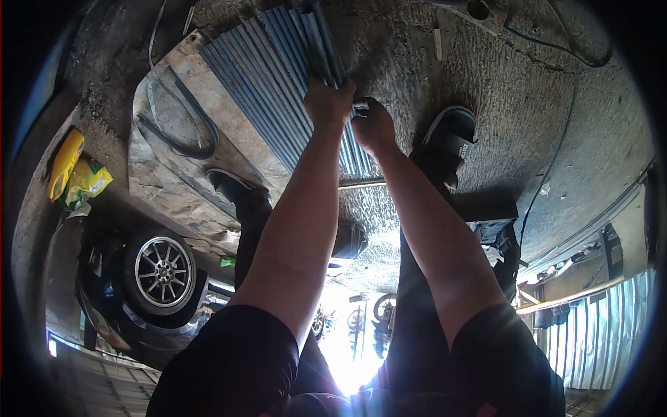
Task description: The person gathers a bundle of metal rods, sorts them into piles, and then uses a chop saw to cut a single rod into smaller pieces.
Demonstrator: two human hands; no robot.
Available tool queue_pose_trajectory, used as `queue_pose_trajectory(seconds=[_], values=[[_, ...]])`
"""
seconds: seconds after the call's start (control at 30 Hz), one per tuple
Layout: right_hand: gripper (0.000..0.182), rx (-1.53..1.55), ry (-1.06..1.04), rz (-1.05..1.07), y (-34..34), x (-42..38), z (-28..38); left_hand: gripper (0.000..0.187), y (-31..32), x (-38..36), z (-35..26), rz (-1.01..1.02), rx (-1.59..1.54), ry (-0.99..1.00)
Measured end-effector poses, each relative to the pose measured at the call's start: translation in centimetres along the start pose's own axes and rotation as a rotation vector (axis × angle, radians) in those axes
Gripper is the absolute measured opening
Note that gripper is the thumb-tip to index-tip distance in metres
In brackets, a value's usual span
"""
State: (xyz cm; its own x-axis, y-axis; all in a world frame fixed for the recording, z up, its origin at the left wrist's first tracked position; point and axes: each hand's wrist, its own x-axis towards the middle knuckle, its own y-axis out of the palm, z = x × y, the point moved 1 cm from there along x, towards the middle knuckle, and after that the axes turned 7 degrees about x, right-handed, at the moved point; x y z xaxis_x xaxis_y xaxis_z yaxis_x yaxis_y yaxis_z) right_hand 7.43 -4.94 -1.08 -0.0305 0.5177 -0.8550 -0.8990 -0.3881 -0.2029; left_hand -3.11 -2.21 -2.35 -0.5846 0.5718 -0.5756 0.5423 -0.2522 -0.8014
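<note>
A row of blue-grey metal bars (257,76) lies side by side on a worn flat sheet (187,66) on the ground. My left hand (328,103) is closed around bars at the right edge of this row. Just to its right, my right hand (374,126) has its fingers curled in beside the outermost bars. A small pale spot (360,105) shows at those fingertips; what it is I cannot make out. Both hands nearly touch. My palms and most of the gripped part of the bars are hidden.
My shoes stand either side, one shoe (451,135) right, one left. A bent dark strip (201,142) lies on the sheet. Yellow bags (73,170) and a car wheel (165,271) are at left. A cable (556,160) crosses the rough concrete at right.
</note>
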Motion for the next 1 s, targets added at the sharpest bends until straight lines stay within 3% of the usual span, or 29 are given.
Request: queue_pose_trajectory(seconds=[0.07, 0.17, 0.23, 0.27, 0.33, 0.37, 0.47, 0.5, 0.53, 0.6, 0.67, 0.7, 0.77, 0.87, 0.93, 1.0], values=[[0.041, -0.016, 0.089, -0.017, 0.0, -0.6, 1.3, 0.058, -0.3, -0.2, 0.4, 0.035, -0.017, -0.014], [0.042, 0.028, 0.01, -0.042, 0.7, -1.5, 1.2, 0.048, -1.3, -0.1, 1.7, 0.112, -0.248, 0.002], [0.044, 0.148, 0.004, -0.023, 0.8, -2.6, 1.8, 0.041, -2.4, -0.5, 2.7, 0.265, -0.594, 0.028], [0.044, 0.144, 0.002, -0.021, 1.4, -2.9, 1.4, 0.041, -2.7, -0.8, 2.9, 0.263, -0.598, 0.026], [0.045, 0.058, -0.203, -0.052, 2.7, -3.5, 1.1, 0.043, -3.7, -1.3, 3.5, 0.202, -0.882, 0.025], [0.046, 0.046, -0.122, -0.041, 3.1, -3.7, 0.8, 0.046, -4.2, -1.5, 3.8, 0.191, -0.813, 0.012], [0.04, 0.033, -0.245, 0.01, 3.7, -4.3, 1.4, 0.046, -3.5, -0.5, 6.1, 0.078, -0.788, -0.023], [0.029, 0.101, -0.21, 0.061, 3.7, -4.3, 1.7, 0.046, -3.8, -0.3, 6.5, 0.075, -0.795, -0.026], [0.029, 0.091, -0.216, 0.06, 3.3, -3.9, 2.8, 0.042, -4.1, 0.1, 6.7, 0.112, -0.905, -0.055], [0.024, -0.103, 0.008, 0.079, 2.9, -2.4, 4.2, 0.038, -4.6, 0.6, 7.4, 0.146, -1.02, -0.091], [0.036, -0.518, 0.023, -0.175, 3.0, 1.2, 3.8, 0.024, -5.7, 1.5, 9.8, 0.283, -1.044, -0.197], [0.041, -0.554, 0.06, -0.195, 3.2, 2.2, 3.7, 0.012, -6.1, 2.0, 10.6, 0.346, -1.119, -0.217], [0.046, -0.591, 0.084, -0.212, 3.6, 3.1, 2.9, 0.011, -7.8, 2.7, 11.5, 0.396, -1.217, -0.252], [0.047, -0.601, -0.062, -0.234, 3.2, 3.5, 2.2, 0.01, -9.5, 4.1, 12.9, 0.432, -1.349, -0.297], [0.043, -0.655, -0.116, -0.261, 3.3, 2.2, 3.6, 0.011, -10.5, 5.1, 14.6, 0.592, -1.465, -0.414], [0.043, -0.643, -0.024, -0.163, 3.7, 0.7, 4.6, 0.01, -11.2, 5.8, 15.9, 0.603, -1.528, -0.422]])
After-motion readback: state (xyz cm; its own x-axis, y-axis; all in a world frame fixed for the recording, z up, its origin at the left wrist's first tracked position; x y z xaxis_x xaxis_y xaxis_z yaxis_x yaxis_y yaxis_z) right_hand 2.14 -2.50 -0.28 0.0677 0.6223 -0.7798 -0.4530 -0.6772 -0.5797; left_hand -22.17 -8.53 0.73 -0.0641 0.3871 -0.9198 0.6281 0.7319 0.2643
